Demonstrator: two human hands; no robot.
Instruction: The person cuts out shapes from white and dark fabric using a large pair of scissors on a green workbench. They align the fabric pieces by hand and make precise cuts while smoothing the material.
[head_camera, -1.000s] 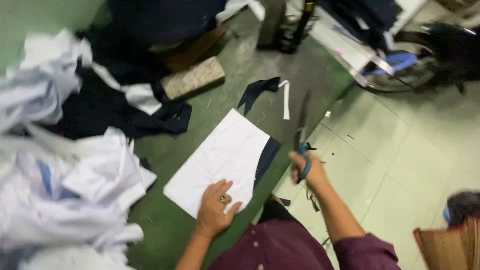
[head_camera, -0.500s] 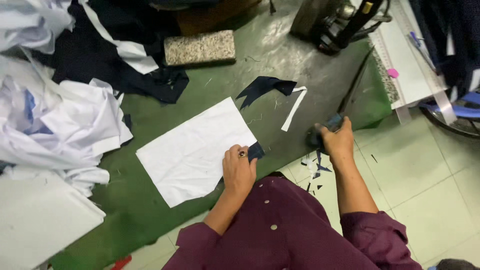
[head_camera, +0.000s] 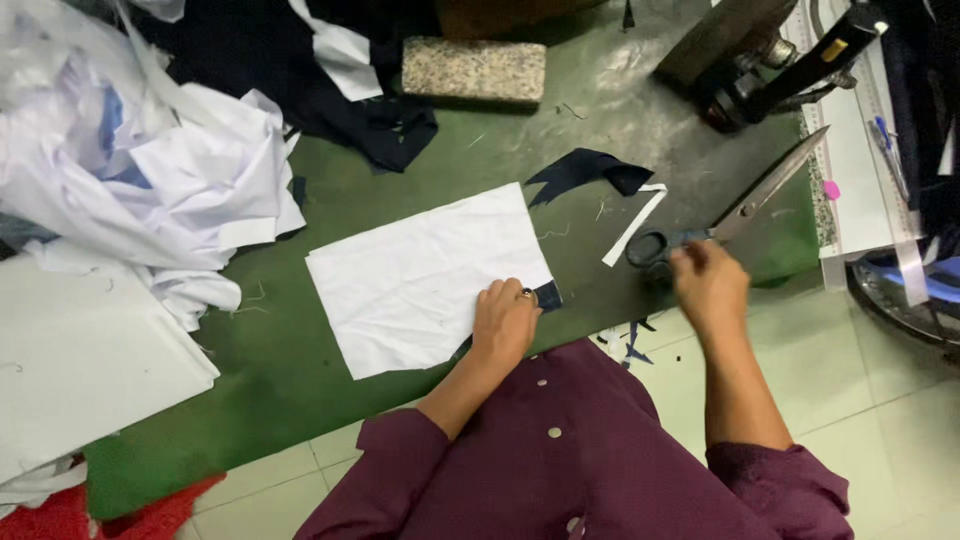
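A flat white rectangular fabric sheet (head_camera: 425, 275) lies mid-way on the green desk (head_camera: 270, 370). The left hand (head_camera: 505, 322) presses flat, fingers spread, on its right edge. The right hand (head_camera: 708, 285) grips large steel scissors (head_camera: 735, 212) resting on the desk.

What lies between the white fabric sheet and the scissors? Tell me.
In the head view, a thin white strip lies on the green table between the white fabric sheet and the scissors.
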